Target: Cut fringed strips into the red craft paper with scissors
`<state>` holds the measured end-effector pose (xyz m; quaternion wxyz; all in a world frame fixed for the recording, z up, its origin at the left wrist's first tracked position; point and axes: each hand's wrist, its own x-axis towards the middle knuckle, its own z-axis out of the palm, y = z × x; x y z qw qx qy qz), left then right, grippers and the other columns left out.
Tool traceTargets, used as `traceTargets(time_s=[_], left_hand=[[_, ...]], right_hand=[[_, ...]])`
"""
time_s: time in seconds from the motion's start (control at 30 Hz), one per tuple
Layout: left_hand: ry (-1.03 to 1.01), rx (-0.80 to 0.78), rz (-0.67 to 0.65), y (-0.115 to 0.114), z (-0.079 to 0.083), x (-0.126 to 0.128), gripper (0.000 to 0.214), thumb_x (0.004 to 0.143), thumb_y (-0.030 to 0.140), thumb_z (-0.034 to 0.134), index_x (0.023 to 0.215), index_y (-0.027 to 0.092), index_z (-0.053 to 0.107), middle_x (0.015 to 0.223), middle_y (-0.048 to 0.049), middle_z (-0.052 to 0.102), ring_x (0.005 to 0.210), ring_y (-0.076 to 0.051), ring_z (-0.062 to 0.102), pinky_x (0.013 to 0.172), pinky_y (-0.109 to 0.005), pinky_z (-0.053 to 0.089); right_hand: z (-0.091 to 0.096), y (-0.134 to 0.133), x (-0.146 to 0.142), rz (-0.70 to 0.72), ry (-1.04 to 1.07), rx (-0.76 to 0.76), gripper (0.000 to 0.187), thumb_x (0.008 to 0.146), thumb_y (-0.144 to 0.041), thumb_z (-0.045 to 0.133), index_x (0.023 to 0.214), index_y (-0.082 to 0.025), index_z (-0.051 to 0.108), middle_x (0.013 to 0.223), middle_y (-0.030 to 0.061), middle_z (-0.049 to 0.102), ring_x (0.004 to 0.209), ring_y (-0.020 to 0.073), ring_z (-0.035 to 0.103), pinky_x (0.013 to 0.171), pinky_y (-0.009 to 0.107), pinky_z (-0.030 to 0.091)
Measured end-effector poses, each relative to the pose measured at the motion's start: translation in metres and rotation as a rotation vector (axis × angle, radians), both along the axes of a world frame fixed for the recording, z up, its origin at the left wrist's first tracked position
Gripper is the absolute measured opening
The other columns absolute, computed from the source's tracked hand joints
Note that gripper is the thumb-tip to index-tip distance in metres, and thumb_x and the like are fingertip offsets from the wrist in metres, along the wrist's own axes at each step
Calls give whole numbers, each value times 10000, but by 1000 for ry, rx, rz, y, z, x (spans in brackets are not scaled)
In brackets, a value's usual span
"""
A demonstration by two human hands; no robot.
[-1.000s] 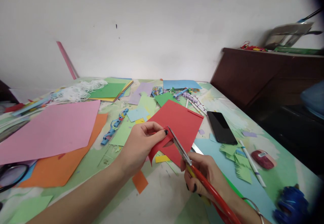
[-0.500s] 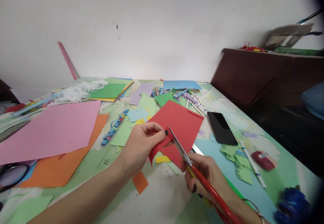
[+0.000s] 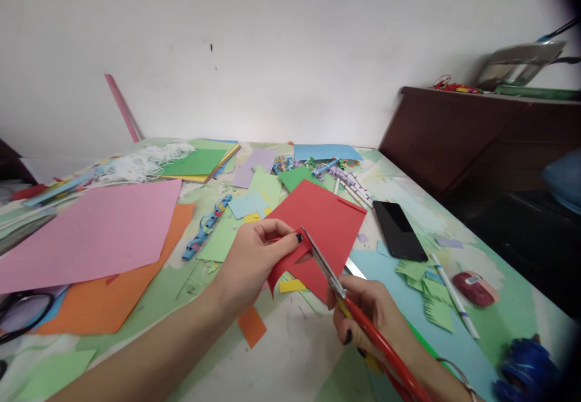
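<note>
My left hand (image 3: 252,263) pinches the near corner of a red paper sheet (image 3: 324,220), thumb on top, and lifts that edge off the table. My right hand (image 3: 372,314) is closed round the red handles of a pair of scissors (image 3: 349,308). The metal blades point up and left into the red sheet, right beside my left thumb. A curved cut strip of red paper hangs below my left fingers.
The table holds a large pink sheet (image 3: 91,232) over an orange sheet (image 3: 109,296) at left, a black phone (image 3: 399,229) at right, green fringed scraps (image 3: 431,296), a white pen (image 3: 454,296), a light blue sheet (image 3: 426,323), a dark wooden cabinet (image 3: 467,135) beyond.
Almost nothing differs; both hands, the scissors and the red sheet stay in place, with only a slight shift of the view.
</note>
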<state>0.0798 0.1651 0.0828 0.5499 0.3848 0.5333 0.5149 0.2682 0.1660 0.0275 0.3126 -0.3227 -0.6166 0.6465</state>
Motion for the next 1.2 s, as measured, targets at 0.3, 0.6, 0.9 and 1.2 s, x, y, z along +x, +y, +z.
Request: traceTargets(time_s=[0.3,0.6,0.9,1.2], left_hand=[[-5,-6,2,-1,1,0,115,743,224,664,664,145,634,681,-29,668,630,-128,627,549,-192,469],[-16,-1,9,-1,1,0,114,727,211,671,645,143,630,662,-28,665,609,-123,616,573,-208,471],[-17,1,8,1,0,-1,114,737,216,664,656,143,632,649,-19,656,611,-125,620,574,-211,475],[-36,-6,-1,0,0,-1,124,735,229,674,659,138,638,675,-38,686,668,-152,661,579,-203,494]], right_hand=[[2,1,-1,-10,-25,-3,551,582,-650,740,664,-158,505,487,-32,463,446,75,320,413,198,315],[2,1,-1,-11,-35,-13,599,560,-717,700,648,-162,493,481,-38,438,448,76,320,419,200,332],[2,1,-1,-23,-55,6,542,566,-623,767,627,-163,487,489,-59,384,455,74,298,409,203,257],[0,1,0,-22,-51,2,539,566,-623,767,630,-166,489,494,-62,378,455,75,288,404,206,237]])
